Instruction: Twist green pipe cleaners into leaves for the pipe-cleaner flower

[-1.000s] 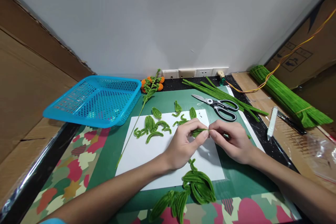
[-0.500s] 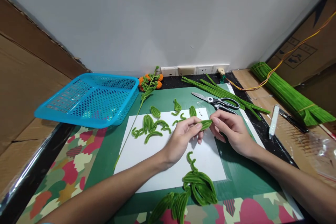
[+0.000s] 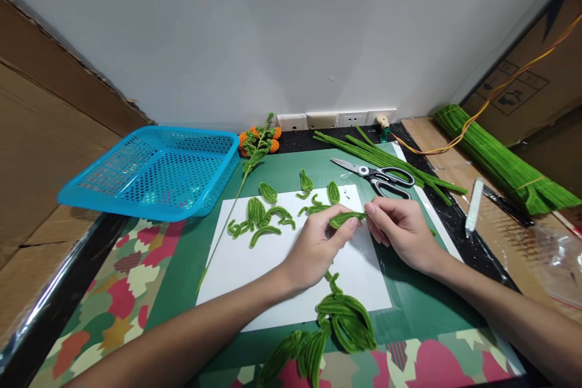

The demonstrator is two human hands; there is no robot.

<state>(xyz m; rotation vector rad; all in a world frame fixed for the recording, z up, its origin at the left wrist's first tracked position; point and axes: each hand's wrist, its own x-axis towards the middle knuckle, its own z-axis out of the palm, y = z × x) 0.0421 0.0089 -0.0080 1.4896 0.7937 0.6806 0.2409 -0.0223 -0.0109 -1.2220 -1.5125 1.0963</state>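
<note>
My left hand (image 3: 316, 248) and my right hand (image 3: 400, 230) meet over a white sheet (image 3: 254, 273) and pinch one small green pipe-cleaner leaf (image 3: 346, 217) between thumbs and forefingers. The left fingers hold its near end, the right fingers its right tip. Several finished green leaves (image 3: 264, 218) lie on the sheet's far left part. A pile of larger bent leaves (image 3: 334, 327) lies near the front edge, under my left wrist.
A blue mesh basket (image 3: 154, 173) stands at the left. Scissors (image 3: 379, 176) and loose green pipe cleaners (image 3: 386, 160) lie behind my right hand. An orange-flowered stem (image 3: 254, 148) is at the back, a thick green bundle (image 3: 500, 160) at the right, wall sockets (image 3: 336, 119) behind.
Both hands kept hold of the leaf and turned it between the fingers; it now lies flatter and points right. The view shifted slightly.
</note>
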